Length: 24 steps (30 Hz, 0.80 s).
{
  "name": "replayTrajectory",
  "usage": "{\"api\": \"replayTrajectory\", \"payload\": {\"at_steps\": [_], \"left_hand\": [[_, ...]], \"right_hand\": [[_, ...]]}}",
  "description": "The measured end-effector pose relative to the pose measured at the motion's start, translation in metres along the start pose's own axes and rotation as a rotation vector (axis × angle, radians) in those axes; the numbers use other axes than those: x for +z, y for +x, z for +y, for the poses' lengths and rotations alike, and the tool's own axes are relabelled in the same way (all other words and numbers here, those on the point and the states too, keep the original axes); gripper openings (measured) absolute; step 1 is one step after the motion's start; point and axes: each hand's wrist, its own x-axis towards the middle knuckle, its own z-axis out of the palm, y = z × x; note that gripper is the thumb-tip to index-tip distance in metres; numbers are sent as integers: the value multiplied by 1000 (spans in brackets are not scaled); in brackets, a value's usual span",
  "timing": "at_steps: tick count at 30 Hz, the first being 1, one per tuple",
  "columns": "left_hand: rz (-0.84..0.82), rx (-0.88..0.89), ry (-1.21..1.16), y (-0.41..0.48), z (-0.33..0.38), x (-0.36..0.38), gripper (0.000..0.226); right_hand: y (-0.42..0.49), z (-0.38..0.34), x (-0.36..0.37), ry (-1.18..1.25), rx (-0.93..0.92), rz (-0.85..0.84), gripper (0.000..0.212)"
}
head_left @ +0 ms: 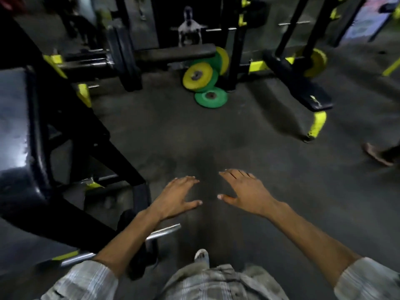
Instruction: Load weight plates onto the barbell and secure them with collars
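My left hand (177, 197) and my right hand (244, 191) hover side by side over the dark floor, palms down, fingers spread, holding nothing. A steel barbell sleeve (164, 232) pokes out below my left forearm, bare at its end. Ahead on the floor lies a pile of weight plates: a yellow plate (197, 76) leans on a green one, a green plate (211, 97) lies flat, and another yellow plate (224, 59) stands behind. Black plates (123, 59) hang on a loaded bar at the upper left. No collars are visible.
A black padded bench (19, 131) with a black and yellow frame fills the left side. A second bench (298, 83) angles across the upper right, with a yellow plate (317, 62) behind it. Another person's sandalled foot (377, 153) is at the right edge.
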Motion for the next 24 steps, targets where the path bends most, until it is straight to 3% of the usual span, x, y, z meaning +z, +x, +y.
{"api": "replayTrajectory", "payload": {"at_steps": [12, 24], "left_hand": [[350, -538, -73, 61, -28, -50, 85], [684, -844, -25, 69, 19, -124, 81]], "right_hand": [[236, 36, -64, -110, -610, -76, 80], [335, -8, -148, -91, -1122, -19, 78]]}}
